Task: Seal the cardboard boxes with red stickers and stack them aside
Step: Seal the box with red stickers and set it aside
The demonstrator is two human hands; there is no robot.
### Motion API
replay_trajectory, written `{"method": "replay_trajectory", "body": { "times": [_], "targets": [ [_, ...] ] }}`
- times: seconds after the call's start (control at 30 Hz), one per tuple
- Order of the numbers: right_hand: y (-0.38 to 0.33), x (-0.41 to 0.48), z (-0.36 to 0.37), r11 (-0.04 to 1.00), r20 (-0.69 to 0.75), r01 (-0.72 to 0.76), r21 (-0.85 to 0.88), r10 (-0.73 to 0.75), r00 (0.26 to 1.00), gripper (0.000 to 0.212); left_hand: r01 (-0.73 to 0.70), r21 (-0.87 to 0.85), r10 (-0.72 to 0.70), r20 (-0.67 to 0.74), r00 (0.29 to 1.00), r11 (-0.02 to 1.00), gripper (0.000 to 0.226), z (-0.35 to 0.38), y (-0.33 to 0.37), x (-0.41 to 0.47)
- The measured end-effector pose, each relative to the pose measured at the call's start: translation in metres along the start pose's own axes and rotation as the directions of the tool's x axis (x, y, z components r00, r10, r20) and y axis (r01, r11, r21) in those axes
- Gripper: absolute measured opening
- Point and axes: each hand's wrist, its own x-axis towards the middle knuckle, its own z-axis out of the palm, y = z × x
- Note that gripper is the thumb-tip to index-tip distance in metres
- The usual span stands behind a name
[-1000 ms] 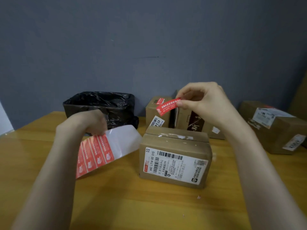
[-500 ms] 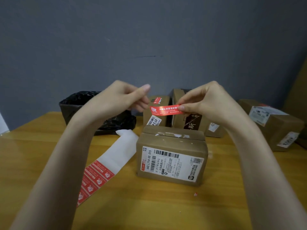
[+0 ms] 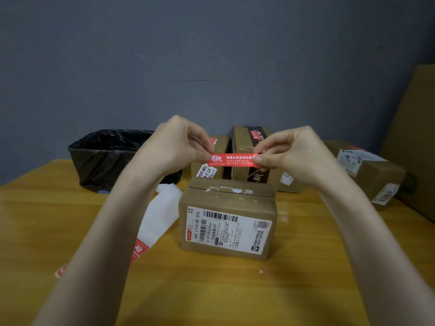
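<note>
Head cam: left hand (image 3: 179, 147) and right hand (image 3: 289, 154) each pinch an end of the red sticker (image 3: 231, 160), stretched flat clear above the cardboard box (image 3: 226, 222) on the tabletop (image 3: 211, 290), sticker sheet (image 3: 160, 215) half hidden behind the left forearm (image 3: 113, 231).

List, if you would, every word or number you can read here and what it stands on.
"642 L714-00 015": white label on the near box.
"请确认封签完好再": red sticker; the right hand covers its end.
"47-3-4": label on the left rear box, cut off.
"斯": dark band on the middle rear box.
Small print and the far right box labels: too blurred.
</note>
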Motion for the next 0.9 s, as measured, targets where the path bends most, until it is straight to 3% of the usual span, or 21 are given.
{"method": "replay_trajectory", "body": {
  "times": [0.07,0.13,0.33,0.9],
  "targets": [
    [0.0,-0.001,0.002,1.0,0.011,-0.014,-0.013,0.014,1.0,0.02,-0.002,0.039,0.002,-0.022,1.0,0.999,0.014,0.004,0.0,0.0],
    [-0.001,-0.002,0.002,1.0,0.026,-0.03,0.007,0.03,0.999,0.013,-0.002,0.043,0.004,-0.029,1.0,0.999,0.014,0.006,-0.001,0.0],
    [-0.002,-0.001,0.0,0.997,0.007,-0.052,0.064,0.052,0.999,0.008,-0.039,-0.114,0.037,-0.016,0.999,0.993,0.014,0.0,-0.001,-0.002],
    [0.002,0.002,0.006,0.969,0.075,-0.143,0.204,0.13,0.989,0.007,0.007,-0.216,0.003,0.044,0.999,0.976,0.018,-0.005,-0.01,0.001]
  ]
}}
